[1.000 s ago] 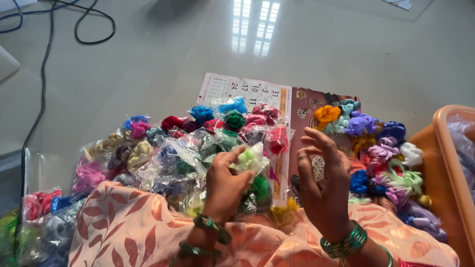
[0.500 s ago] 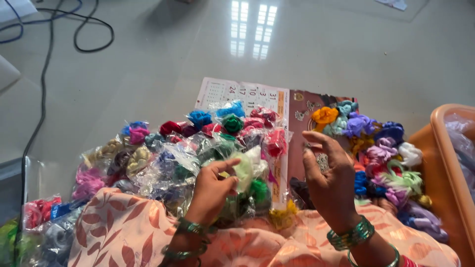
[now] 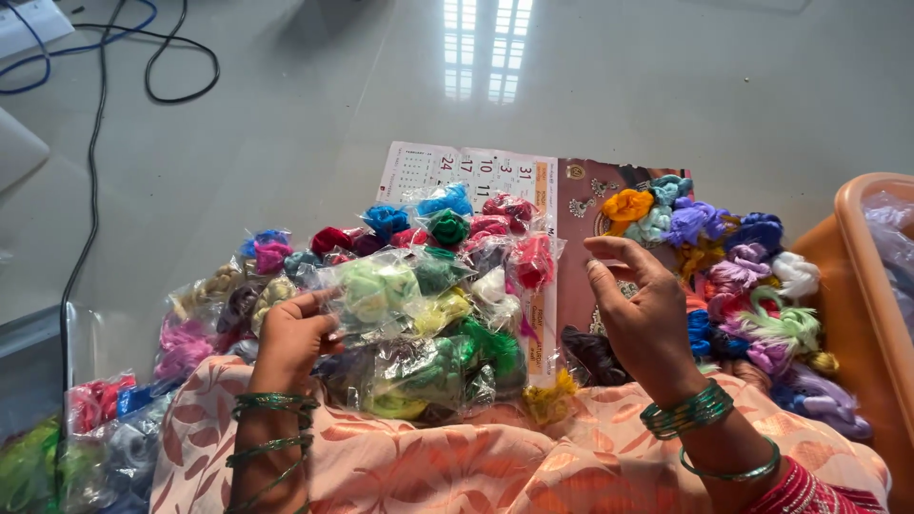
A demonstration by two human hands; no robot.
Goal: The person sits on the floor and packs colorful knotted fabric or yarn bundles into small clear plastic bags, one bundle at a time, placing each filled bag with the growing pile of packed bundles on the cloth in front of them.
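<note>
Head view: the person is sitting on a pale glossy floor (image 3: 314,105) with a peach flowered cloth (image 3: 495,457) lying across the lap. The left hand (image 3: 290,333) is pinching the edge of a clear plastic packet (image 3: 376,290) holding pale green thread, with fingers curled around it and thumb on top. The packet is being held just above a heap of similar packets (image 3: 428,314), each one holding a small bundle of coloured thread: red, blue, green, yellow, pink and white. The heap is spreading from the lap out to the left, where more packets (image 3: 95,428) are lying at the lower left edge.

The right hand (image 3: 643,319) is hovering open, with fingers spread and slightly bent, holding nothing. It is sitting just to the right of the packet heap and above a dark brown bundle of thread (image 3: 590,352). Green bangles (image 3: 685,411) are circling the right wrist, and similar ones are circling the left.

Behind the heap a calendar sheet (image 3: 457,167) is lying flat on the floor, beside a maroon printed card (image 3: 586,205). Loose thread bundles (image 3: 733,266) without packets, in orange, purple, blue, white and green, are lying on and right of the card. An orange plastic tub (image 3: 871,276) is standing at the right edge, touching those bundles. Black cables (image 3: 181,81) are trailing across the floor at the upper left.
</note>
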